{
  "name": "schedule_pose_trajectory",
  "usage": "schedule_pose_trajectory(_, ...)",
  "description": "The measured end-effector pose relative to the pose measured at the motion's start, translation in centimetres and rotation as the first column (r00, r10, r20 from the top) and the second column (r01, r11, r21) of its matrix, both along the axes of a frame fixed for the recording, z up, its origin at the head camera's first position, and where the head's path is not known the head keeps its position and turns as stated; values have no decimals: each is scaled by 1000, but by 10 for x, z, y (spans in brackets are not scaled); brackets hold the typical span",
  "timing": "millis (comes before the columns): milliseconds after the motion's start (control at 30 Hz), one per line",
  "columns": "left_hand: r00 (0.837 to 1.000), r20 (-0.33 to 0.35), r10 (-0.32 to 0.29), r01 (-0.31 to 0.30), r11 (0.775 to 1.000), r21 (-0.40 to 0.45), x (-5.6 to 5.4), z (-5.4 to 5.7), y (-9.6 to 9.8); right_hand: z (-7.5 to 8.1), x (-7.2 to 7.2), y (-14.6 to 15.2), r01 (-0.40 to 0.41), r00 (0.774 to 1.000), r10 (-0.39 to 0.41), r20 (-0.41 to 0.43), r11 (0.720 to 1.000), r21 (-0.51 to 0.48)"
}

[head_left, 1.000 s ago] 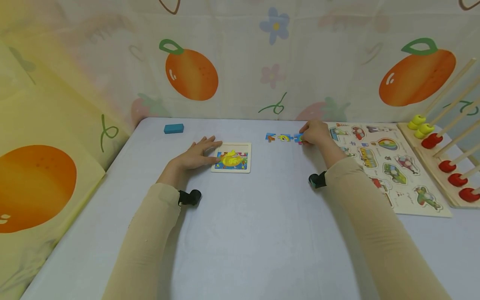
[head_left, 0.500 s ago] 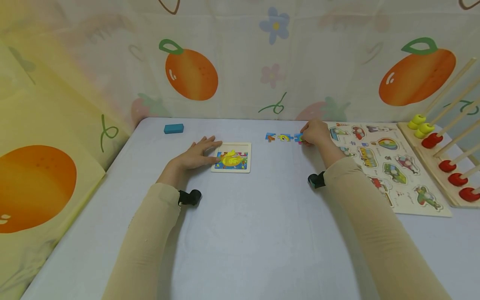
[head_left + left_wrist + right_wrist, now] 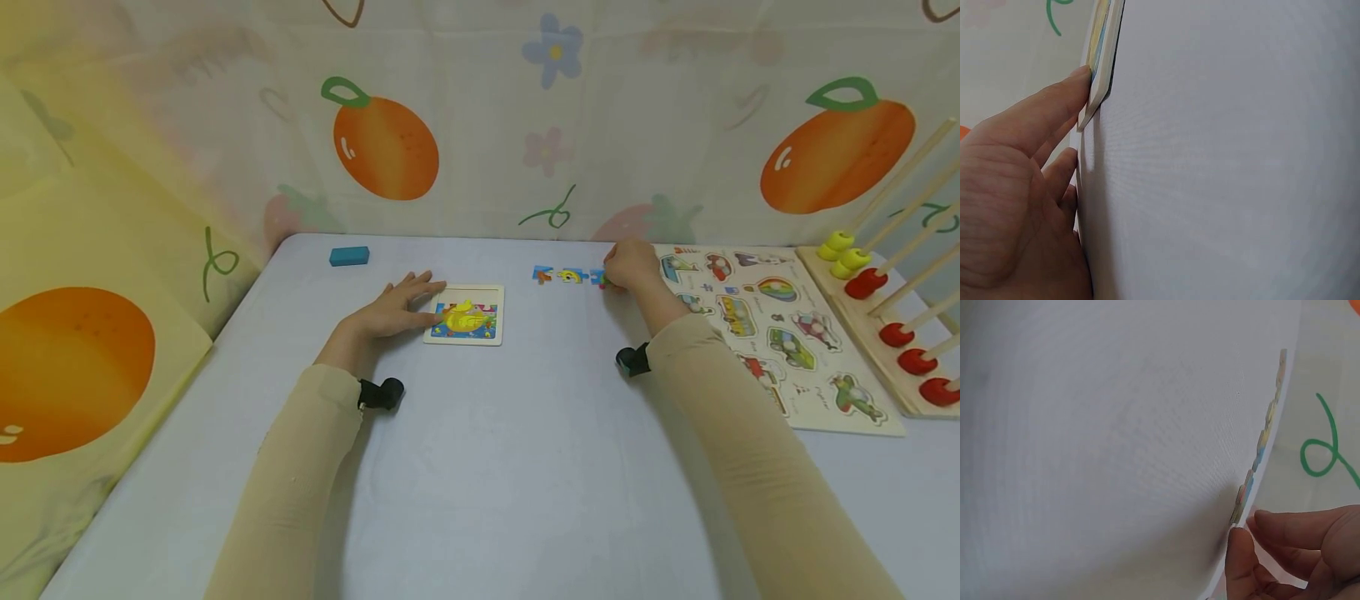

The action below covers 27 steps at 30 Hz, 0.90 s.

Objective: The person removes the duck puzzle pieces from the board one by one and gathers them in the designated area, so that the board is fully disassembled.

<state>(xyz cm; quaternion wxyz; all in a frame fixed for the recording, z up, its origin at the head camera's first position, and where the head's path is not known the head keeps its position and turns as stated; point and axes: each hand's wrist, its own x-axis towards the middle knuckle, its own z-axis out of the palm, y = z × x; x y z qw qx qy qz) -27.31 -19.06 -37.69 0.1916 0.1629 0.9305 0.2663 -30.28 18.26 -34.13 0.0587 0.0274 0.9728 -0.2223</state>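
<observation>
My left hand [image 3: 393, 308] rests at the left side of a small wooden jigsaw tray [image 3: 501, 317], its fingers extended and the thumb touching the tray's edge. A yellow duck picture [image 3: 465, 318] fills the lower part of the tray; a strip along its top is bare wood. In the left wrist view the thumb [image 3: 1082, 78] lies on the rim of the frame. Further right, my right hand [image 3: 632, 265] pinches the right end of a blue jigsaw piece [image 3: 597, 277], which its fingers partly cover. Two other jigsaw pieces, one with an orange shape [image 3: 542, 274] and one yellow [image 3: 572, 276], lie left of it in a row.
A blue block [image 3: 349, 256] lies at the back left of the white-covered table [image 3: 480, 467]. On the right are a wooden board of vehicle pictures [image 3: 817, 400], partly under the right forearm, and a bead rack [image 3: 892, 358] with upright rods. A patterned cloth [image 3: 480, 125] hangs behind.
Both hands stay nearly in place. The right fingers shift very slightly at the blue piece, and the whole head view drifts a few pixels.
</observation>
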Motion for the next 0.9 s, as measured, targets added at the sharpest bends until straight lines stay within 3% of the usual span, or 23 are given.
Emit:
schedule_pose_trajectory(267,1000,-3,-4,4,1000,-1,-1,0,0,1,2,-4,11,999,-11,-43,1000,-4)
schedule_pose_trajectory(533,1000,-5,-7,7,1000,3,-1,-1,-1,0,4,-15,-16,992,2,-129,994,-110)
schedule_pose_trajectory(900,1000,11,1,-1,1000,-6,-3,-1,-1,-2,2,-40,-42,987,19,-157,989,-142)
